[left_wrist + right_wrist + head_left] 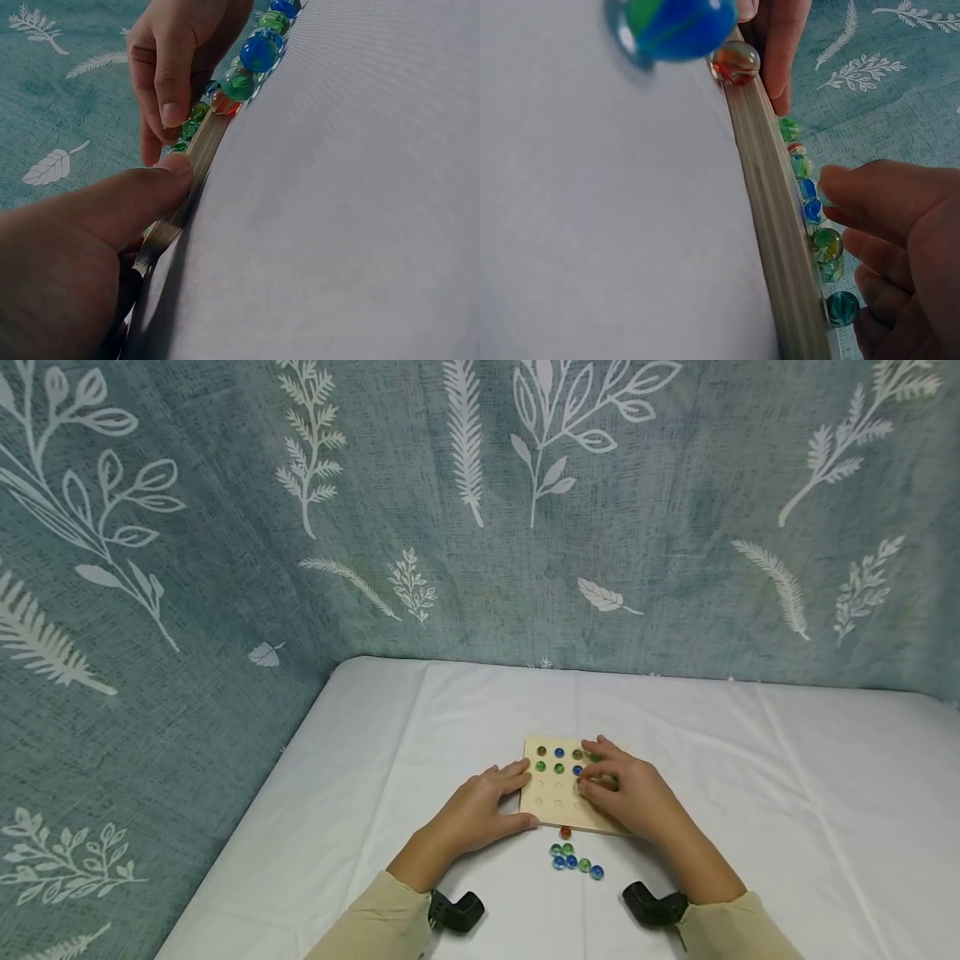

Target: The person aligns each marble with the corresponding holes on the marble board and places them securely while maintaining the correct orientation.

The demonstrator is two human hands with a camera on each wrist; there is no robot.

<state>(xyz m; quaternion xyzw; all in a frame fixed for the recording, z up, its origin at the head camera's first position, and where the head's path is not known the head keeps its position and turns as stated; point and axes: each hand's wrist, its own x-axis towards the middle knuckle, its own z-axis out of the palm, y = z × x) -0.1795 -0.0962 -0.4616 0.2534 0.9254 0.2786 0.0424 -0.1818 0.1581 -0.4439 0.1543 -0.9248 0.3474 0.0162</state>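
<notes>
A pale wooden board [557,814] with rows of round hollows lies flat on the white cloth. Green, blue and brownish glass marbles [558,768] sit in its two far rows; its left near hollows show no marbles. My left hand [471,810] rests along the board's left side, fingers on the far part, thumb [150,195] on the near edge. Over the board's right part, my right hand [637,789] brings thumb and forefinger together at a marble [825,198], apparently pinching it. That hand hides several hollows. The pinched marble's colour is hard to tell.
Several loose blue and green marbles [576,860] lie on the cloth before the board. A red marble [566,832] touches or nearly touches its near edge. Black wrist devices [459,912] are worn on both wrists. Leaf-patterned blue-green fabric [502,577] hangs behind the table.
</notes>
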